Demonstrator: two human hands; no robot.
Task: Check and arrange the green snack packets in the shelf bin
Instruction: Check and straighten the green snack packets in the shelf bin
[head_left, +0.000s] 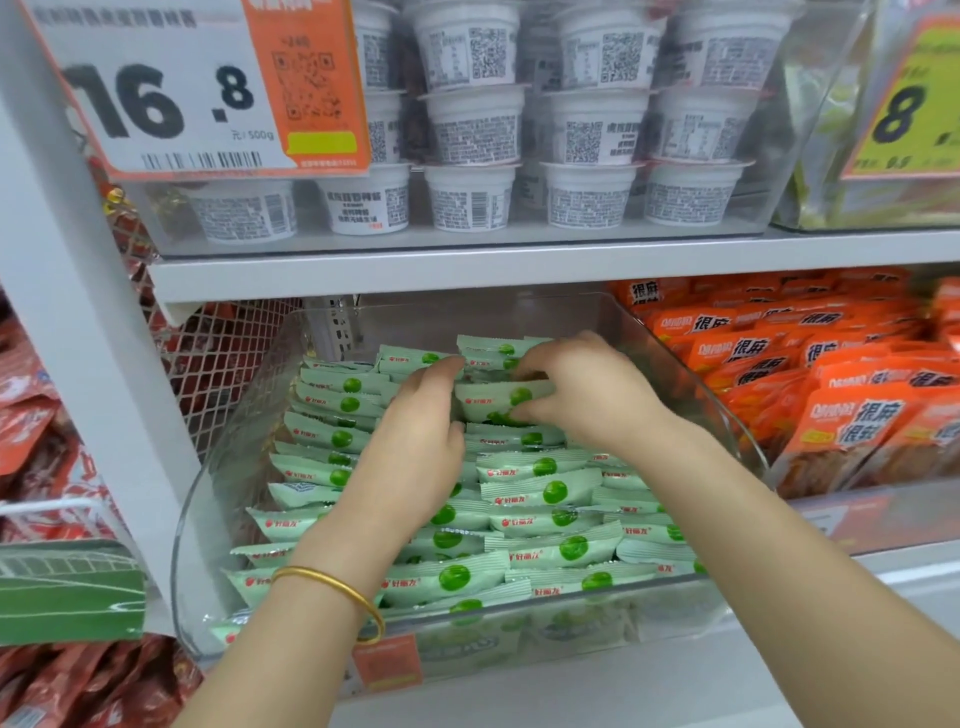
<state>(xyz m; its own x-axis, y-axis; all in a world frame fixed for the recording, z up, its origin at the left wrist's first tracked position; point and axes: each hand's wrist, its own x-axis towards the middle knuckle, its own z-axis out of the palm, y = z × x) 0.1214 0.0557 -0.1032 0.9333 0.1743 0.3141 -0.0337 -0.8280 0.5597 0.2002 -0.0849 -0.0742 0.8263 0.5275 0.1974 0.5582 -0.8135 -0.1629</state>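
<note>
- Your working target is 1 packet (498, 402) at the far middle of the bin (179, 551), raised above the other green snack packets (540, 493), which lie in overlapping rows running from near to far.
- That packet's long axis runs left to right, the same as the rows beneath it, and its printed face is tilted up toward you.
- It sits directly between your 2 hands: your left hand (415, 436) is at its left end and your right hand (592, 395) is at its right end. Neither hand needs to travel to reach it.
- Right hand: the fingers are curled narrow. They pinch the packet's right end, fingertips over the far edge and thumb at the near edge. This hand has the real hold.
- Left hand: the fingers reach forward, fairly straight and close together, and the tips touch the packet's left end without wrapping it. How the thumb lies underneath can't be made out.
- The rows on the near and left side already look even. The loose spot is around your hands at the far end, so that is probably where the packet should be laid flat, in line with the rest.
- The clear right wall of the bin is just beside your right wrist, so you have little room to swing that way.
</note>
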